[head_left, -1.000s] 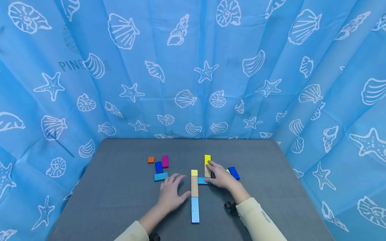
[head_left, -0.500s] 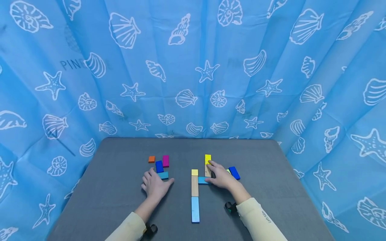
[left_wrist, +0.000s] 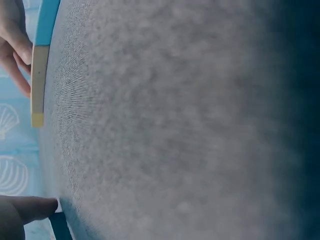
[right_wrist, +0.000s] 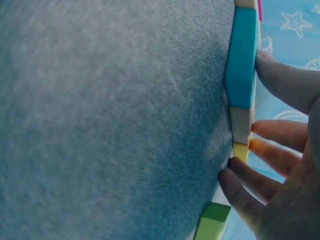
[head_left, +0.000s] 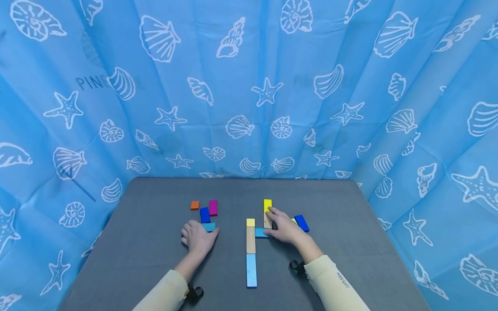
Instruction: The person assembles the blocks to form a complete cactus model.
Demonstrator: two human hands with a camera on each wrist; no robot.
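My left hand spans a teal block at the left, with the thumb at its right end; the other fingertips are hidden. In the left wrist view the thumb touches the end of that teal block. My right hand rests relaxed on the laid blocks: thumb on a blue block, fingers along a wooden block and a yellow block. Joining the blue block's left end is a column of a pale yellow block, a wooden block and a light blue block.
Behind the left hand lie a dark blue block, a magenta block and an orange block. Right of the right hand are another dark blue block and a partly hidden green block. A shell-print curtain surrounds the grey table.
My left hand has moved left from beside the column to the teal block, and its fingers have closed in around it. The right hand has stayed in place.
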